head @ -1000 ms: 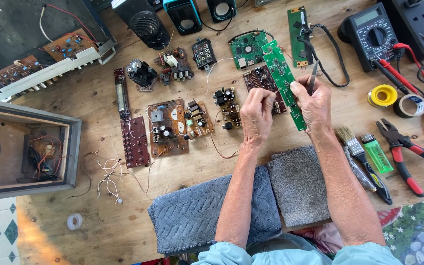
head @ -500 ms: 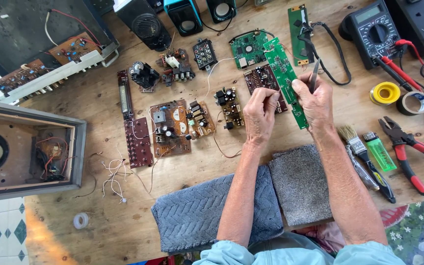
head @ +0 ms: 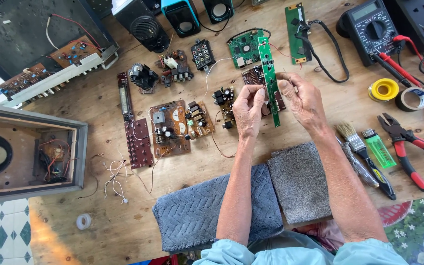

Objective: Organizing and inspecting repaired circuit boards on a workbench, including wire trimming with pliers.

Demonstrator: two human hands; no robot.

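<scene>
My left hand (head: 249,109) and my right hand (head: 304,100) hold a long narrow green circuit board (head: 269,73) between them, just above the wooden table (head: 349,105). The left fingers pinch the board's left edge near its lower half. My right thumb and forefinger grip its right edge near the middle. The strip runs nearly straight away from me. A dark brown board (head: 253,74) lies under it, partly hidden. A thin wire sticks out by my right fingertips.
Several loose circuit boards (head: 170,125) lie to the left, and speakers (head: 143,22) stand at the back. To the right are a multimeter (head: 369,24), a solder spool (head: 384,89), a tape roll (head: 410,98), pliers (head: 410,149), a brush (head: 359,147) and a lighter (head: 379,149). An open speaker cabinet (head: 25,152) stands at the left. Grey towels (head: 212,211) hang over the near edge.
The green strip board has turned from a slant to nearly straight between my hands. My right hand has dropped slightly and now pinches its edge.
</scene>
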